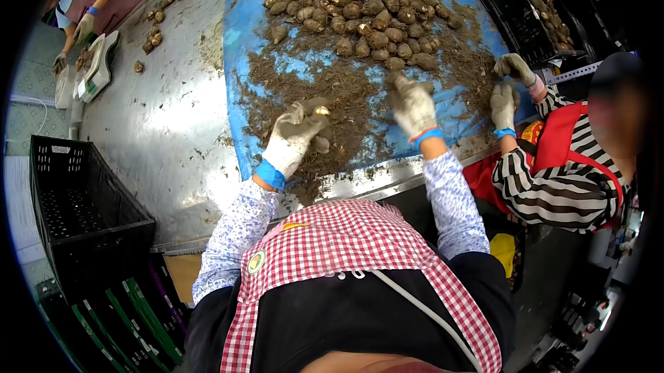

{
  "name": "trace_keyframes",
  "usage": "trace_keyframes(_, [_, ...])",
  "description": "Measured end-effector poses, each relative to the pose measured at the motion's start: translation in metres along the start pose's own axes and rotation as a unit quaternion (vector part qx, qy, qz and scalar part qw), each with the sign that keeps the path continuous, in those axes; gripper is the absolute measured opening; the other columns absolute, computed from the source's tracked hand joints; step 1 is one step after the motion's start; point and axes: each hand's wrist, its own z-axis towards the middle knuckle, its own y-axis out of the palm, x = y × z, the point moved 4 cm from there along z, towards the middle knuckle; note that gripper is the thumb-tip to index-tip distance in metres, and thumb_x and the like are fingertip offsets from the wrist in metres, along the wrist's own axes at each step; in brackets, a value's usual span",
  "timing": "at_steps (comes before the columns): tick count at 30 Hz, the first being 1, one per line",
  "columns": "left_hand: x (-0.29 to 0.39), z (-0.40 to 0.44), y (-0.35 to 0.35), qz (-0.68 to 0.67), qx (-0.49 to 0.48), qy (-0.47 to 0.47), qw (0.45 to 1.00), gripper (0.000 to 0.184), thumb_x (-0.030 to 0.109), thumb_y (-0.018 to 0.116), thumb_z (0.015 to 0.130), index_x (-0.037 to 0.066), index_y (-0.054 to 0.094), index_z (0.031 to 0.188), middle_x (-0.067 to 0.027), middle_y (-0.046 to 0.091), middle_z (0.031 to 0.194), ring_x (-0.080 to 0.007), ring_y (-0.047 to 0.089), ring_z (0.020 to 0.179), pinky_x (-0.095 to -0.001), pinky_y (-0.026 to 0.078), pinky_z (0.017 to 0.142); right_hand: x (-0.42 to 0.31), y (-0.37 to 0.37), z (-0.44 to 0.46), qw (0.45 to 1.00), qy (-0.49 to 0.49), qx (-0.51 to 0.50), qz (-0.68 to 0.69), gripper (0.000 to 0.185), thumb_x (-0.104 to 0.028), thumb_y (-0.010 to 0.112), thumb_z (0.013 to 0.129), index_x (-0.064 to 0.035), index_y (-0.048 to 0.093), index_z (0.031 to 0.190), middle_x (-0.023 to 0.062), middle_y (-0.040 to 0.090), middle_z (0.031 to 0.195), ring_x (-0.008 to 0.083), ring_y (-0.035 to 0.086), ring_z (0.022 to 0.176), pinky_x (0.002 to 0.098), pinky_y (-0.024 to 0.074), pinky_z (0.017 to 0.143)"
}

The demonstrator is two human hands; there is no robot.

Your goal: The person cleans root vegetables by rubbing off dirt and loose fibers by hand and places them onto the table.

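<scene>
While it extends beneath and to the left of the grip, the broad silver metal table (166, 96) is the largest item. A wrinkled bright-blue plastic sheet (237, 61) covers its section directly under both hands. To the right of the grip, well apart, stands a co-worker in a black-and-white striped top and red apron (546, 189). A black perforated plastic crate (114, 245) is located left of the grip and closer to the wearer. Loose dark soil with fibrous roots (339, 89) lies between and around the hands. A heap of rounded brown tubers (377, 23) is positioned just beyond the right hand (415, 111), which wears a soiled off-white glove with a blue wristband. Its fingers are blurred; whether they are clamped on a tuber cannot be told. The left hand (290, 139), identically gloved and banded, is clamped on a single brown tuber with a pale end (321, 110), located at its fingertips above the soil.
</scene>
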Motion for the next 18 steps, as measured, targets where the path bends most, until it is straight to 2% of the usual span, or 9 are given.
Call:
trace_keyframes(1, [0.002, 0.001, -0.002, -0.001, 0.016, 0.009, 1.0, 0.038, 0.009, 0.056, 0.092, -0.004, 0.047, 0.126, -0.0123, 0.064, 0.083, -0.0148, 0.062, 0.058, -0.0271, 0.056, 0.055, 0.008, -0.028, 0.007, 0.992, 0.074, -0.051, 0.092, 0.029, -0.012, 0.055, 0.083, -0.0096, 0.062, 0.111, 0.0106, 0.062, 0.089, 0.0202, 0.059, 0.074, 0.0307, 0.0541, 0.066])
trace_keyframes(3, [0.008, 0.012, -0.017, -0.008, -0.005, 0.029, 1.0, 0.034, 0.012, 0.058, 0.092, -0.003, 0.049, 0.121, -0.0145, 0.066, 0.084, -0.0223, 0.067, 0.068, -0.0345, 0.058, 0.064, 0.023, -0.012, 0.017, 0.991, -0.051, 0.101, 0.065, 0.035, -0.007, 0.057, 0.078, -0.0092, 0.062, 0.113, 0.0182, 0.061, 0.106, 0.0294, 0.061, 0.087, 0.0389, 0.0521, 0.076])
trace_keyframes(7, [0.034, 0.067, -0.098, -0.191, 0.126, 0.172, 0.958, 0.029, 0.016, 0.057, 0.092, -0.002, 0.053, 0.114, -0.0225, 0.062, 0.099, -0.0336, 0.061, 0.1, -0.049, 0.048, 0.097, 0.028, 0.019, 0.037, 0.994, -0.039, 0.083, 0.067, 0.034, -0.003, 0.057, 0.075, -0.0059, 0.064, 0.109, 0.0237, 0.056, 0.116, 0.0348, 0.059, 0.098, 0.0414, 0.0497, 0.084])
trace_keyframes(11, [0.067, 0.123, -0.235, -0.379, 0.121, 0.225, 0.89, 0.036, 0.001, 0.055, 0.087, -0.002, 0.042, 0.121, -0.0268, 0.056, 0.112, -0.0369, 0.059, 0.103, -0.0538, 0.048, 0.096, 0.025, 0.014, 0.041, 0.973, 0.056, 0.044, 0.218, 0.024, -0.007, 0.059, 0.081, -0.0018, 0.064, 0.104, 0.024, 0.059, 0.113, 0.0345, 0.06, 0.098, 0.0373, 0.0497, 0.084])
trace_keyframes(13, [0.092, 0.093, -0.22, -0.211, 0.302, 0.225, 0.902, 0.048, 0.003, 0.059, 0.086, 0.0, 0.033, 0.126, -0.0269, 0.053, 0.117, -0.0366, 0.06, 0.1, -0.0521, 0.054, 0.088, 0.017, 0.009, 0.036, 0.936, 0.119, 0.032, 0.329, 0.022, -0.01, 0.061, 0.085, -0.0002, 0.063, 0.104, 0.0222, 0.061, 0.11, 0.0305, 0.062, 0.097, 0.0348, 0.0495, 0.083])
trace_keyframes(14, [0.102, 0.083, -0.203, -0.056, 0.39, 0.187, 0.9, 0.053, 0.014, 0.058, 0.09, 0.001, 0.028, 0.131, -0.028, 0.052, 0.122, -0.0333, 0.063, 0.095, -0.0441, 0.058, 0.078, -0.003, -0.024, 0.027, 0.86, 0.153, -0.004, 0.486, 0.026, -0.018, 0.061, 0.089, 0.0008, 0.061, 0.107, 0.0175, 0.064, 0.106, 0.0237, 0.062, 0.094, 0.0316, 0.0485, 0.083])
trace_keyframes(15, [0.107, 0.063, -0.171, 0.051, 0.38, 0.179, 0.906, 0.055, 0.027, 0.062, 0.09, 0.002, 0.035, 0.131, -0.0261, 0.052, 0.124, -0.0267, 0.065, 0.085, -0.0336, 0.058, 0.07, -0.01, -0.019, 0.026, 0.83, 0.161, -0.037, 0.532, 0.032, -0.022, 0.061, 0.09, 0.0004, 0.059, 0.113, 0.014, 0.064, 0.109, 0.0191, 0.061, 0.099, 0.0299, 0.0477, 0.084])
trace_keyframes(16, [0.083, 0.087, -0.192, 0.17, 0.321, 0.022, 0.931, 0.055, 0.039, 0.062, 0.088, 0.004, 0.047, 0.127, -0.0212, 0.06, 0.115, -0.0209, 0.065, 0.082, -0.0308, 0.056, 0.069, -0.023, -0.024, 0.023, 0.817, 0.132, -0.025, 0.561, 0.032, -0.02, 0.06, 0.09, 0.0003, 0.059, 0.115, 0.0141, 0.064, 0.112, 0.0198, 0.06, 0.101, 0.0296, 0.0475, 0.086])
trace_keyframes(18, [0.066, 0.071, -0.106, 0.256, 0.151, 0.115, 0.948, 0.048, 0.043, 0.055, 0.091, 0.006, 0.053, 0.121, -0.016, 0.064, 0.104, -0.0194, 0.065, 0.082, -0.0328, 0.055, 0.07, -0.055, -0.048, 0.017, 0.815, 0.075, -0.021, 0.574, 0.033, -0.018, 0.059, 0.091, -0.0005, 0.057, 0.12, 0.0141, 0.062, 0.119, 0.0207, 0.059, 0.107, 0.0293, 0.0471, 0.089])
